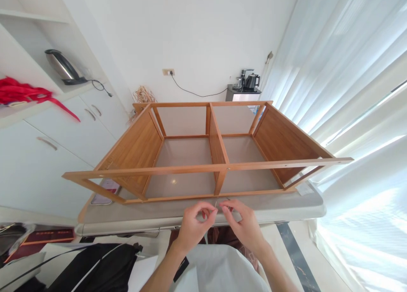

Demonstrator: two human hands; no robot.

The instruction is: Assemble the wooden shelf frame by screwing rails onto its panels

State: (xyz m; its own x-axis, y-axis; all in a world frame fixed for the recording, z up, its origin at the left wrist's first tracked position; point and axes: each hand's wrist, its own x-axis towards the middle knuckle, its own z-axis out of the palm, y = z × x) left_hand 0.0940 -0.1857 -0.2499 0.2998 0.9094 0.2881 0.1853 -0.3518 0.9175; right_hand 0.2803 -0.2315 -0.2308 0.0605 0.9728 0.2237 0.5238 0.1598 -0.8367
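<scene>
A wooden frame (178,170) with a middle divider and solid end panels lies on the grey-topped table (143,215). My left hand (195,224) is closed in a pinch in front of the frame's near edge. A tiny thin pale pin-like piece (216,204) sticks up from its fingertips. Close beside it, my right hand (244,225) also has thumb and forefinger together. What it pinches, if anything, is too small to make out. Both hands are above the table's front edge, just below the divider's near post (220,182), and neither touches the frame.
A flat printed packet or booklet (106,191) lies under the frame's left corner. An electric kettle (65,67) and red cloth (23,90) are on the left cabinet shelf. Curtains (356,114) hang at the right. A small stand (243,95) with coffee equipment is behind. Black fabric (98,266) lies lower left.
</scene>
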